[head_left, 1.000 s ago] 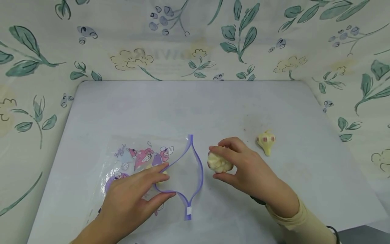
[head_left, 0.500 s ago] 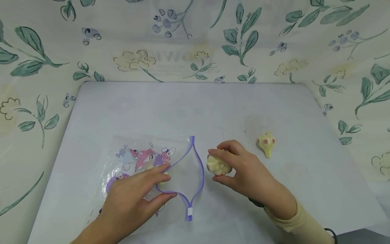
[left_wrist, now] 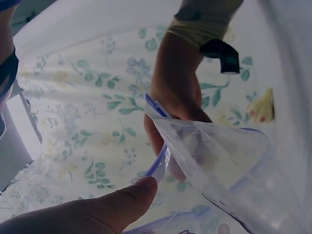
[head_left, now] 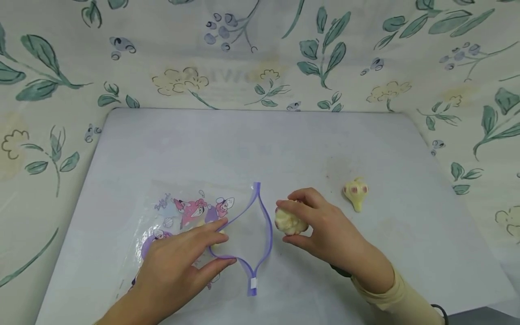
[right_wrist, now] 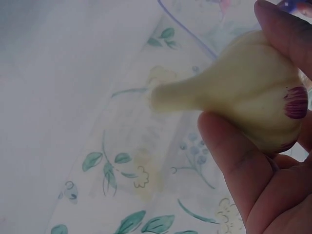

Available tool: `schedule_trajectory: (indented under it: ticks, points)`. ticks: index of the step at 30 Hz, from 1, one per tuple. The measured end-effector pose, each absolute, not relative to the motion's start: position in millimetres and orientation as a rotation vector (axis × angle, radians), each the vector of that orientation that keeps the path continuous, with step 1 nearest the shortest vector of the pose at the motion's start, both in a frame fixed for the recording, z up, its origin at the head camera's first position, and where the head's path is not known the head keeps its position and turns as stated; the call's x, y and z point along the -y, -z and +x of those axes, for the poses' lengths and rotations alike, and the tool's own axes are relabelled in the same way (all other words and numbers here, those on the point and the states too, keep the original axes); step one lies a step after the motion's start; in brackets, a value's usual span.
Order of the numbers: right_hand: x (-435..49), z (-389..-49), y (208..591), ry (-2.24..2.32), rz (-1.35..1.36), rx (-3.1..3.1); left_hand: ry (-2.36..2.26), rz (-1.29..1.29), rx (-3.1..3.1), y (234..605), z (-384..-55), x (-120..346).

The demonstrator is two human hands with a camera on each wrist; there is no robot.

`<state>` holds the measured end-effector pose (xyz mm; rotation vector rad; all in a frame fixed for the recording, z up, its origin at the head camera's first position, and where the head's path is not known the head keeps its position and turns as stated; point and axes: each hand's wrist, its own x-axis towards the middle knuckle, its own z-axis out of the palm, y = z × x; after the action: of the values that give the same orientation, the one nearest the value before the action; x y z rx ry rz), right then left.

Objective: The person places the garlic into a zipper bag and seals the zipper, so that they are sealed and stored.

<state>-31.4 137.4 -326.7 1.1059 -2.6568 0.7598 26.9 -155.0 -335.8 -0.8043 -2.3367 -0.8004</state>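
Note:
A clear zip bag (head_left: 191,211) with pink and purple cartoon prints lies on the white table, its purple-edged mouth spread wide toward the right. My left hand (head_left: 170,257) holds the upper rim of that mouth, fingers and thumb well apart; the thumb (left_wrist: 141,190) touches the purple strip in the left wrist view. Something pale yellow shows partly beneath the left fingers. Just right of the mouth, my right hand (head_left: 333,230) grips a garlic bulb (head_left: 290,221) between thumb and fingers. Its smooth stem and purple-marked base show in the right wrist view, where the garlic bulb (right_wrist: 243,87) appears close up.
A second garlic bulb (head_left: 356,193) lies on the table (head_left: 243,144) to the right, beyond the right hand. Flower-patterned cloth (head_left: 260,54) rises behind the table and runs along both sides. A few dark specks mark the tabletop near that second bulb.
Hardly anything differs. The right hand, with the garlic bulb, has shifted very slightly toward the bag's mouth; the left hand keeps its hold, and the head view has tilted a little.

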Motion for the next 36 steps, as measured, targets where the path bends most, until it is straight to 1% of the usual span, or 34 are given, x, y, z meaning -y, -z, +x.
schedule_trajectory:
  ticks: [36]
  points:
    - [-140.5, -32.0, 325.7, -0.76, 1.074, 2.651, 0.812, -0.822, 2.262, 340.7, 23.7, 152.8]
